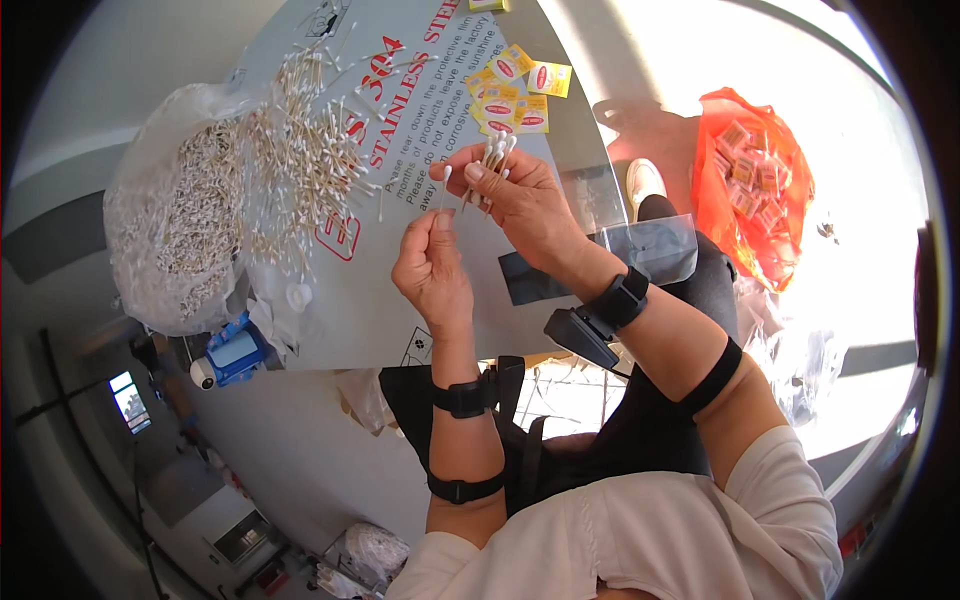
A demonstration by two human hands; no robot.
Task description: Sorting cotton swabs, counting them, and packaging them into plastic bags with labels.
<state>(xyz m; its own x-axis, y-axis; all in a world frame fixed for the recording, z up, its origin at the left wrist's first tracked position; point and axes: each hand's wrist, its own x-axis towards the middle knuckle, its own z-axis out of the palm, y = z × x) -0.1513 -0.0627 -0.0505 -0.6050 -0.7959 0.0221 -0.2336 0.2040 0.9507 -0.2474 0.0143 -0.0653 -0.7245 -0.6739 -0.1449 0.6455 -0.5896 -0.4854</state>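
My right hand grips a small bunch of cotton swabs, their white tips pointing up over the grey steel table. My left hand is just below and to the left, its fingers pinched on a single cotton swab that stands next to the bunch. Both wrists wear black bands. A loose heap of cotton swabs lies on the table to the left of my hands. Several small yellow packets lie beyond the bunch.
A clear plastic bag full of swabs bulges at the table's left edge. An orange bag of small packets sits on the floor at right. A clear plastic sleeve hangs off the table's right side. A blue object lies at the near left corner.
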